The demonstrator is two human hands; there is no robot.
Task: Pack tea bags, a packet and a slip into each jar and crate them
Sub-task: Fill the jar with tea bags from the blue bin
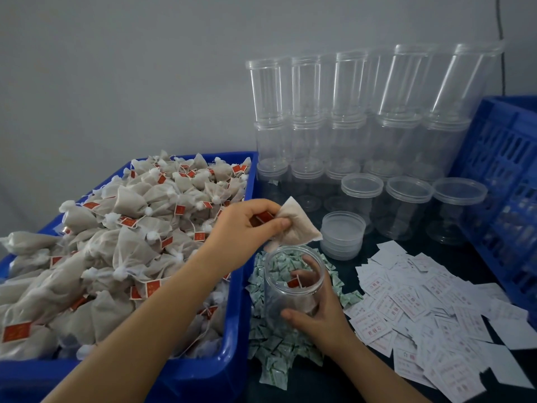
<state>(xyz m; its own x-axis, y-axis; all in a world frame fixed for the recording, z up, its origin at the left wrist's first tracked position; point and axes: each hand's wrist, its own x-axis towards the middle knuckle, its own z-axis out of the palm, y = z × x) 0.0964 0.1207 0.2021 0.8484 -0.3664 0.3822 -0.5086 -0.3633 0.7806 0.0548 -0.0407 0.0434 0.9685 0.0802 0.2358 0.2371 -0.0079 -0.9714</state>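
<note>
My left hand (pixel 247 228) pinches a beige tea bag (pixel 299 225) with a red tag just above the mouth of a clear plastic jar (pixel 287 289). My right hand (pixel 316 312) wraps around that jar, tilted toward me, with at least one tea bag inside. A blue bin (pixel 232 350) on the left is heaped with tea bags (pixel 116 242). Small green-and-white packets (pixel 270 347) lie piled under and around the jar. White printed slips (pixel 430 315) are scattered to the right.
Empty clear jars (pixel 348 112) are stacked against the wall at the back, with three lidded jars (pixel 406 205) standing in front. A stack of clear lids (pixel 343 234) sits behind the held jar. A blue slatted crate (pixel 505 181) stands at the right edge.
</note>
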